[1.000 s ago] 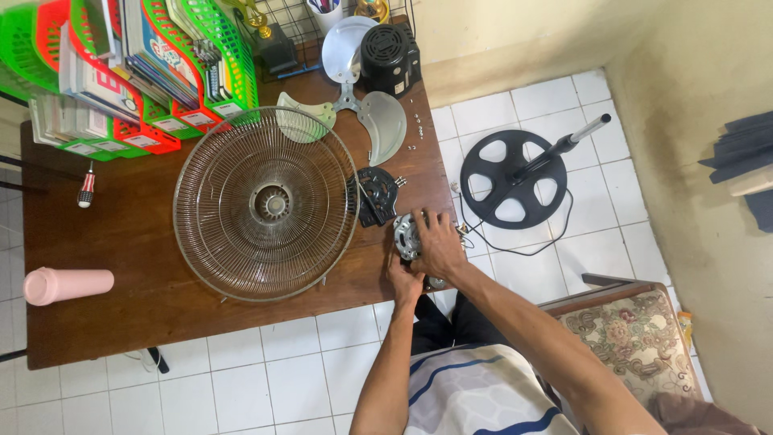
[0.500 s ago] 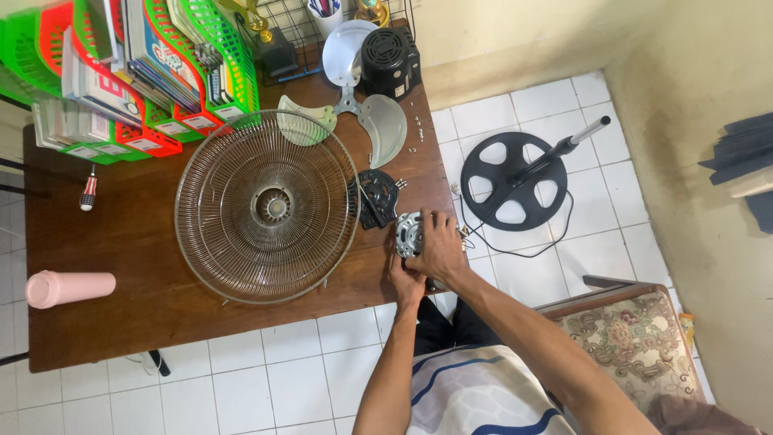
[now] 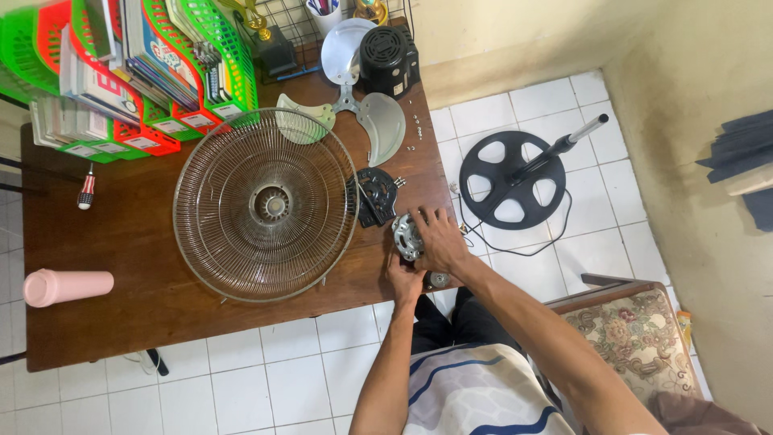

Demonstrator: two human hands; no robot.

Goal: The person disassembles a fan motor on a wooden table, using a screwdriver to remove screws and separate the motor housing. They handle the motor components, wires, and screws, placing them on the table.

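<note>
A small silver fan motor [image 3: 405, 238] rests near the right front corner of the brown wooden table [image 3: 129, 250]. My right hand [image 3: 439, 238] covers its right side with fingers curled on it. From below, my left hand [image 3: 404, 279] grips the same motor. Just beyond lies a black round motor cover [image 3: 375, 195]. To the left, flat on the table, lies a large wire fan guard [image 3: 266, 205].
Grey fan blades [image 3: 362, 97] and a black motor housing [image 3: 388, 58] lie at the table's far right. Green and red baskets of books [image 3: 129, 64] fill the far left. A screwdriver [image 3: 86, 188] and pink bottle [image 3: 66, 286] lie left. The black fan base with pole [image 3: 515, 177] stands on the tiled floor.
Both hands stay on the motor at the table's corner; the fingers of the right hand have shifted slightly on it. Nothing else has moved.
</note>
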